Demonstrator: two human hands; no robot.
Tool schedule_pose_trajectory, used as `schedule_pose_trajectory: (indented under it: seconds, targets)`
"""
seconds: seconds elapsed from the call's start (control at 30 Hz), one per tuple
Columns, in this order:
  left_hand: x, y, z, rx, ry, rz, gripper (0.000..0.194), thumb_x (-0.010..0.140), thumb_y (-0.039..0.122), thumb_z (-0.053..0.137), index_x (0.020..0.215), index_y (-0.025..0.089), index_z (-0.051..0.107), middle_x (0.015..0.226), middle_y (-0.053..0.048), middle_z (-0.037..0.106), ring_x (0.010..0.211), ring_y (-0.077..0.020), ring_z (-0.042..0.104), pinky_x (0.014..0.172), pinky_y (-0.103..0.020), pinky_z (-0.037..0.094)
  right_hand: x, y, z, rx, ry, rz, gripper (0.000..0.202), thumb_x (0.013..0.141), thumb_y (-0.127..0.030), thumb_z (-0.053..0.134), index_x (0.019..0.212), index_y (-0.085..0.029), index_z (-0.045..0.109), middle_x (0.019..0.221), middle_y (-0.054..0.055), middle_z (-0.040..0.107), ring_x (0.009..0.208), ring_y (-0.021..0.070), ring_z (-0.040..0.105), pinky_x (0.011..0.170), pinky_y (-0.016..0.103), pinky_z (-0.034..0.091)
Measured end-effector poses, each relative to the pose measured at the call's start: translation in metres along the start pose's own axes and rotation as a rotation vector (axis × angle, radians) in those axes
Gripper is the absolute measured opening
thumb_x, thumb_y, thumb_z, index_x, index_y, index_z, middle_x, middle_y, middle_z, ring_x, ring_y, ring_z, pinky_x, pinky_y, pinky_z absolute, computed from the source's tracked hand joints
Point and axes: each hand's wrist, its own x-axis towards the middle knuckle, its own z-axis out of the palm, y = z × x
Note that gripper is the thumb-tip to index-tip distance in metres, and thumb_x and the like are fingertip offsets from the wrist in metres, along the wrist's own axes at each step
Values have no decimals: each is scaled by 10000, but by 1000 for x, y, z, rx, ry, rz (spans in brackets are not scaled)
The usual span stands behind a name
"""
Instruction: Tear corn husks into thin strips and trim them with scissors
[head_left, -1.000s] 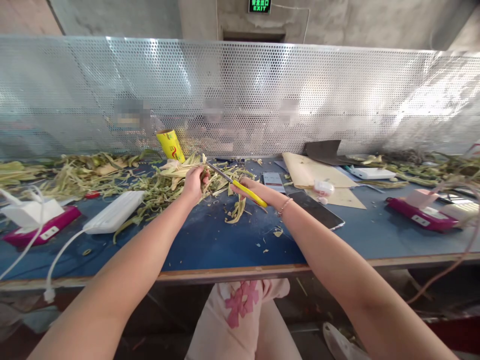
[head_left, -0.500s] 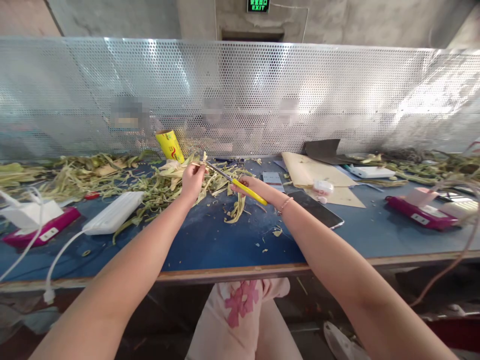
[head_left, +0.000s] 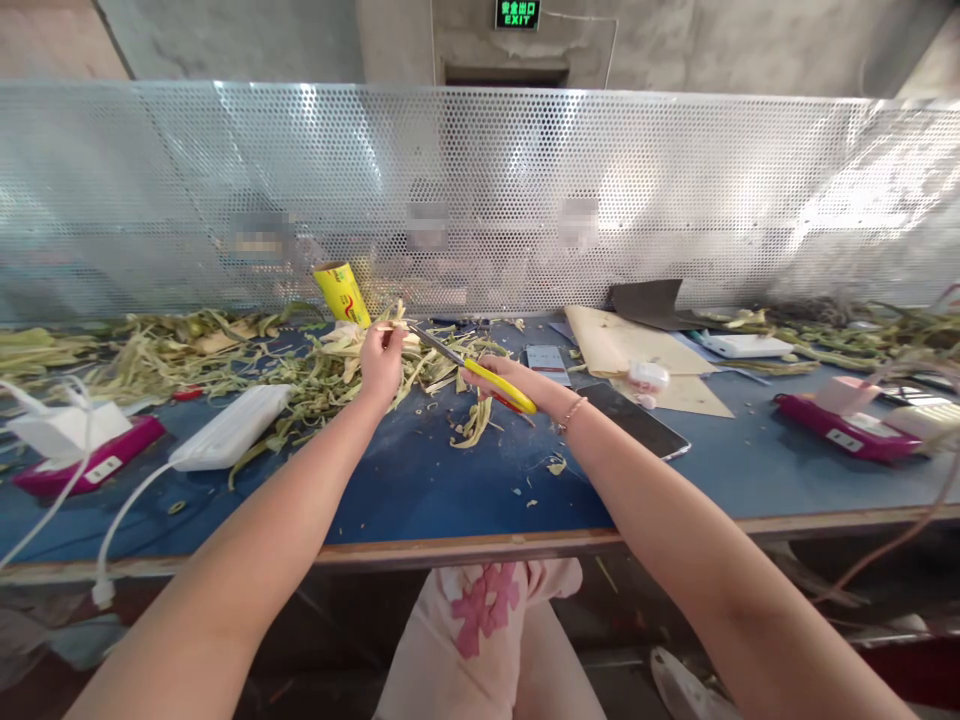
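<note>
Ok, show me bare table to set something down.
Up front, between the left forearm and the scraps; also right, between the tablet and magenta strip. Leaves crowd the far left through to the left hand and scissors; papers crowd behind the tablet.

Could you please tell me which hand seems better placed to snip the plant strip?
Probably the right hand: it holds the yellow-handled scissors, pointed towards the plant strip. The left hand pinches that strip, so it seems better suited to steadying.
</note>
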Motion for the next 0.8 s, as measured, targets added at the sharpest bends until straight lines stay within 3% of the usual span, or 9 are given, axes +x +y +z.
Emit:
schedule_pose_trajectory:
  seconds: [0.23,0.5,0.8]
  targets:
    - [1,-6,2,118,-30,122,156,781,345,530,799,190,531,743,-24,621,731,-156,596,720,-290,456,3,8,1,145,16,-35,319,766,-445,580,645,-189,431,533,-31,449,562,100,509,572,226,442]
    - [1,-8,2,151,-48,236,260,787,448,492,818,191,526,805,-35,613,755,-153,600,722,-298,465,4,8,2,468,-154,-6,390,794,-542,491,663,-181,424,499,-64,411,457,48,383,589,235,457]
    - [1,-7,3,124,-51,230,273,800,447,482,874,189,532,822,-41,614,750,-144,597,726,-293,472,5,10,2,570,-315,-12,429,828,-594,381,674,-193,388,495,-51,402,460,70,431,488,213,406]
